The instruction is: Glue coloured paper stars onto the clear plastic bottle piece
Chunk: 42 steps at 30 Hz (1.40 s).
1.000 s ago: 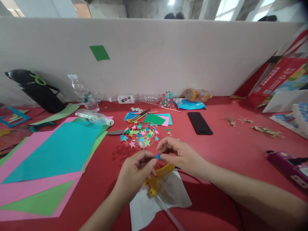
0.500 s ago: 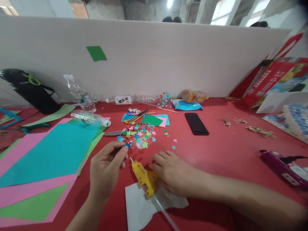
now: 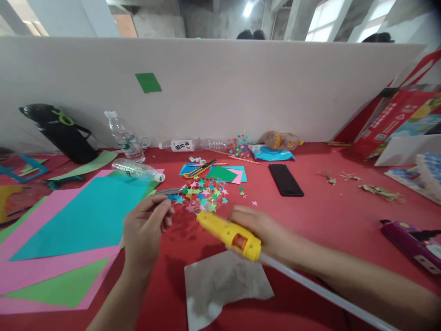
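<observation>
My right hand [image 3: 253,221] is wrapped round a yellow hot glue gun [image 3: 227,233], held above the red table. A long clear glue stick [image 3: 320,290] trails from its back end towards the lower right. The gun's nozzle points left, in front of a pile of coloured paper stars [image 3: 206,195] on clear plastic. My left hand [image 3: 144,225] pinches a small dark blue star [image 3: 172,197] between thumb and fingertips, left of the nozzle. Below the gun lies a stained white sheet [image 3: 223,287]. Scissors [image 3: 168,191] lie partly hidden behind my left hand.
Coloured paper sheets [image 3: 79,216] cover the left side. Plastic bottles [image 3: 126,138] and a black flask [image 3: 64,133] stand by the white board [image 3: 206,82]. A phone [image 3: 285,179], twine bits [image 3: 381,192] and a purple power strip [image 3: 409,241] lie to the right.
My right hand has gripped the glue gun and lifted it off the white sheet, its nozzle swinging left. The left hand keeps its pinch on the blue star. The view has shifted slightly.
</observation>
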### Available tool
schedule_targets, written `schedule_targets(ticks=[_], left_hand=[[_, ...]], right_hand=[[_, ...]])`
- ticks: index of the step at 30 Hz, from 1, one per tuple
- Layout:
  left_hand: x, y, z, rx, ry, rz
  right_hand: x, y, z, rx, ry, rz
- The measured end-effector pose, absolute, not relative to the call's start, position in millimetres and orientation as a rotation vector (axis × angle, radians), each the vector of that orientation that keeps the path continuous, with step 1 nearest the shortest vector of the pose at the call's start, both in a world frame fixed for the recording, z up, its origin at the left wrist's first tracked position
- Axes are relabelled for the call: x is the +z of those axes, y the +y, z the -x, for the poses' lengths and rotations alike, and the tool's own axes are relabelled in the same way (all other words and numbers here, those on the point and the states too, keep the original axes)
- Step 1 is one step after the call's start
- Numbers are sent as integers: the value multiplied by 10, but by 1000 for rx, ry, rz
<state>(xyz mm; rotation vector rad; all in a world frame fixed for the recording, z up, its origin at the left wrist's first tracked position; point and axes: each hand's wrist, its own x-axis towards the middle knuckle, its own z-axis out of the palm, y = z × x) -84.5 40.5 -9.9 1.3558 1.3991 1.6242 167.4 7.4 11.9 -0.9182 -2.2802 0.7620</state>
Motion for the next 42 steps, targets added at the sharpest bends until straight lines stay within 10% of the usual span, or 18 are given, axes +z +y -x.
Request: schedule_targets(ticks=[42], left_hand=[[-53, 176, 513, 1412, 1347, -1624]], right_hand=[[112, 40, -1641, 1173, -1807, 1183]])
